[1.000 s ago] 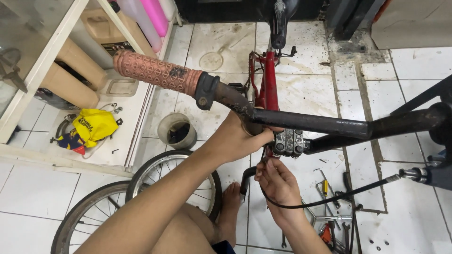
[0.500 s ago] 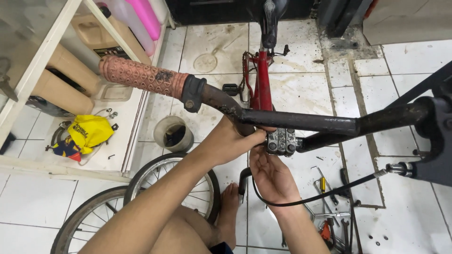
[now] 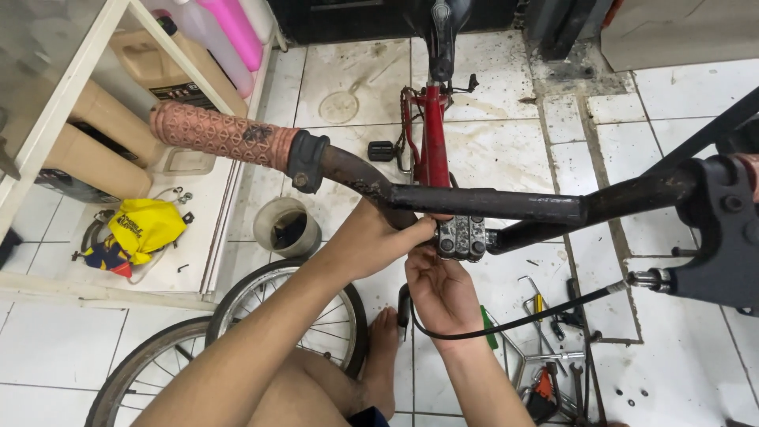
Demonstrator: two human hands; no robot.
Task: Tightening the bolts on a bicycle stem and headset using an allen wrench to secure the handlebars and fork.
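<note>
A black bicycle handlebar (image 3: pixel 490 204) with a pink rubber grip (image 3: pixel 217 133) crosses the view, clamped in a grey bolted stem (image 3: pixel 462 235). My left hand (image 3: pixel 375 237) reaches under the bar, its fingertips against the stem's left side. My right hand (image 3: pixel 443 292) is cupped just below the stem with its fingers curled up to it; whether it holds a small tool is hidden. A black brake cable (image 3: pixel 522 320) loops across my right wrist toward the lever (image 3: pixel 711 269) at right. The red bike frame (image 3: pixel 433 134) runs away from me.
The front wheel (image 3: pixel 229 332) lies under my left arm, beside my bare knee and foot. Several hand tools (image 3: pixel 545 348) are scattered on the tiled floor at lower right. A white shelf (image 3: pixel 95 79) with jugs, a yellow bag (image 3: pixel 142 225) and a small pot (image 3: pixel 286 225) stand left.
The view has shifted so the handlebar sits slightly lower and nearer. Both hands stay at the stem, with my right hand's fingers shifting slightly beneath it.
</note>
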